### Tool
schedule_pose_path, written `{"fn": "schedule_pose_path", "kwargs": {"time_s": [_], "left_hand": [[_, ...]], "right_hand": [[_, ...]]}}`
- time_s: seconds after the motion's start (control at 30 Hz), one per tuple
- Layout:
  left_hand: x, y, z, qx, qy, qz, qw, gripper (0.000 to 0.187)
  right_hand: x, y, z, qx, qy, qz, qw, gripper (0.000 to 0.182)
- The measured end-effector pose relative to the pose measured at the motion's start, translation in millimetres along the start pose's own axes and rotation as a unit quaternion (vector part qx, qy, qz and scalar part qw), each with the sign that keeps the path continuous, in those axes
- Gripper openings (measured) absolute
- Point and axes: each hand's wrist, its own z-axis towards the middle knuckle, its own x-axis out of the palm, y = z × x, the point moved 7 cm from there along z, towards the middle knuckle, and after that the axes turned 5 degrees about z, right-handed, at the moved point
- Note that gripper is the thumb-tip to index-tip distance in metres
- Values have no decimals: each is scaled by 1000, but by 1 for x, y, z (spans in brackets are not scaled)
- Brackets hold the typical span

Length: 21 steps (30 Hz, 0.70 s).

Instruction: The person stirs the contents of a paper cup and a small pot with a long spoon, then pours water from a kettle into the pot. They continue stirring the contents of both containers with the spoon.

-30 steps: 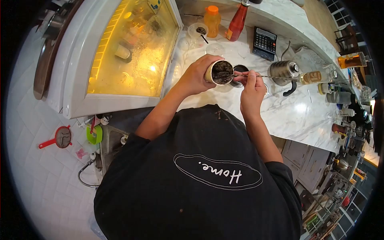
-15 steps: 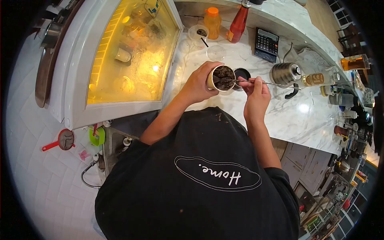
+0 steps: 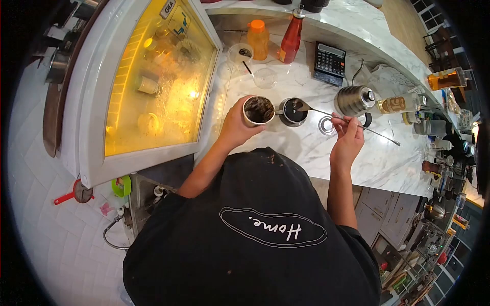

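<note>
A: Cup [image 3: 258, 110] of dark, wet-looking stuff sits in the left hand [image 3: 236, 125], fingers wrapped round its wall, held above the near-left part of the marble bench [image 3: 377, 158], just right of the glass-lidded chest freezer [image 3: 153, 86]

B: And the right hand [image 3: 348, 136]?

A: Pinching a long thin bar spoon [image 3: 347, 121] midway along its stem, fingertips pressed together; the bowl end hangs over the small dark metal pot [image 3: 293, 111] that stands just right of the cup, handle pointing off to the right

B: So which step do you make it?

A: My reading is spooning the dark stuff across from cup to pot, with the spoon at the pot now. A further scoop would call for swinging the bowl left into the cup's mouth while keeping the cup tilted toward it

B: What's past them?

A: A steel kettle [image 3: 354, 100] right of the pot, a small round lid [image 3: 325, 125] near it, then farther off a calculator [image 3: 329, 64], an orange bottle [image 3: 257, 38] and a red sauce bottle [image 3: 291, 34] at the far wall
</note>
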Motion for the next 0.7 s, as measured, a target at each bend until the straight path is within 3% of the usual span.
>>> {"fn": "schedule_pose_path", "kwargs": {"time_s": [0.3,0.43,0.7], "left_hand": [[14,6,-3,-29,-5,29,999,85],[15,-2,-3,-7,-28,38,999,86],[5,-18,-6,45,-101,21,994,86]], "right_hand": [[19,-13,-13,-114,122,-234,958,33],[30,-12,-19,-165,205,-346,901,24],[25,3,-21,-205,201,-365,885,19]]}}
